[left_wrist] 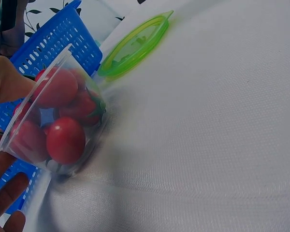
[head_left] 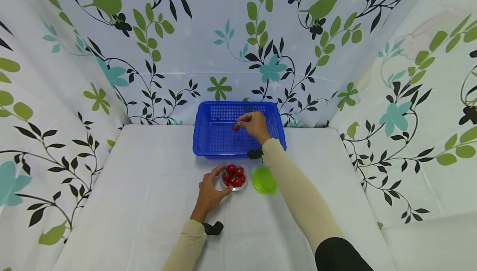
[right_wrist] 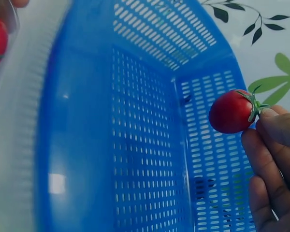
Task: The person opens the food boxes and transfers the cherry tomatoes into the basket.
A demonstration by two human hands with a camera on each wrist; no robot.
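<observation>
My right hand [head_left: 256,126] pinches a red cherry tomato [right_wrist: 230,112] by its green stem, between thumb and fingertips. It holds the tomato above the inside of a blue plastic basket [head_left: 220,154]. The basket's slotted floor and walls show in the right wrist view. My left hand [head_left: 209,192] holds a small clear plastic container [head_left: 238,189] at its rim, thumb on one side and fingers on the other. Several cherry tomatoes [left_wrist: 66,140] lie inside the container, some with green stems. The container stands on the table in front of the basket.
A bright green round lid [head_left: 264,181] lies on the table just right of the container, under the right forearm's edge. White cloth covers the table [head_left: 149,188]. Behind and at the sides hangs a curtain [head_left: 231,56] printed with leaves and birds.
</observation>
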